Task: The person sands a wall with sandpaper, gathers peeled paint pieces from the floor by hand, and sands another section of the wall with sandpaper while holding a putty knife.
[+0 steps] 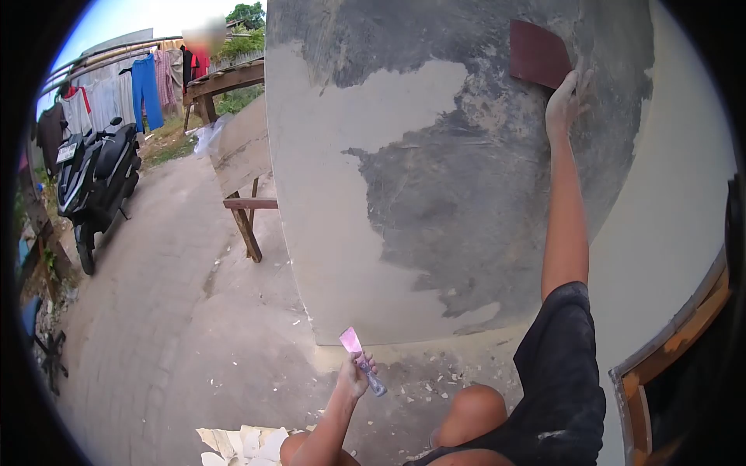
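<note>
My right hand (566, 107) is raised high against the wall (458, 210), arm stretched out. It grips the lower right corner of a dark red sheet of sandpaper (538, 54), which lies against the grey upper part of the wall. Low down in front of the wall, my left hand (354, 376) is closed round the handle of a putty knife (351, 340). The knife's blade points up and catches pinkish light; its handle end sticks out below the fingers. Pale smooth patches and rough dark grey patches cover the wall.
Flakes and scraps (245, 445) lie on the ground by my knees. A wooden bench (250, 203) stands left of the wall. Further left are a parked black motor scooter (97, 175) and laundry (145, 87) on a line. A wooden window frame (637, 388) is at lower right.
</note>
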A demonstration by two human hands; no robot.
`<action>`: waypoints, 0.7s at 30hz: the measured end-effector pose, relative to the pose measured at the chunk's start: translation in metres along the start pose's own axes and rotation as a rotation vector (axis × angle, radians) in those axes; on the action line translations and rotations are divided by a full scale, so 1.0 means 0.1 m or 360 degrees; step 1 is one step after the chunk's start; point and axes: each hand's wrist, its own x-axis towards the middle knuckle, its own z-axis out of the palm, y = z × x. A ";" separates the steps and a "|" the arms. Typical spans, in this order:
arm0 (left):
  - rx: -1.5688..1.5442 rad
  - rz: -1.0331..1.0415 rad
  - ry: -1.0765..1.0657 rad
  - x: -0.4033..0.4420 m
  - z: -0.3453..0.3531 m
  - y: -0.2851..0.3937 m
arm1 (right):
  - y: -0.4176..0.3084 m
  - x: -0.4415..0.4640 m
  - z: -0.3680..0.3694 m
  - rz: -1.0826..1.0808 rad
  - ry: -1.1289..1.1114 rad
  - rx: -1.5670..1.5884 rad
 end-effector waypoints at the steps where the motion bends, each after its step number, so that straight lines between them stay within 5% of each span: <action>1: -0.0003 0.0006 -0.0002 0.02 -0.04 0.02 | -0.17 -0.12 -0.09 0.0033 0.0016 0.0204; 3: -0.0044 0.0060 0.0004 0.02 -0.05 0.05 | -0.28 -0.17 -0.29 0.0287 0.0131 0.0828; 7: -0.0043 0.0096 0.0001 0.00 0.10 0.04 | -0.51 -0.18 -0.72 0.0430 0.0789 0.0758; 10: 0.0001 0.0029 0.0026 -0.02 0.11 -0.04 | -0.35 -0.23 -0.60 -0.0079 0.0628 0.0382; 13: -0.0010 -0.0043 0.0002 0.03 0.07 -0.09 | 0.44 -0.06 -0.16 0.0021 -0.0071 0.0098; 16: -0.0028 -0.0017 -0.0029 0.03 0.05 -0.08 | 0.29 -0.18 0.09 -0.0075 0.0036 -0.0778; 21: -0.0003 0.0055 0.0046 0.00 0.15 -0.10 | 0.16 -0.02 0.27 0.0297 -0.0018 -0.0627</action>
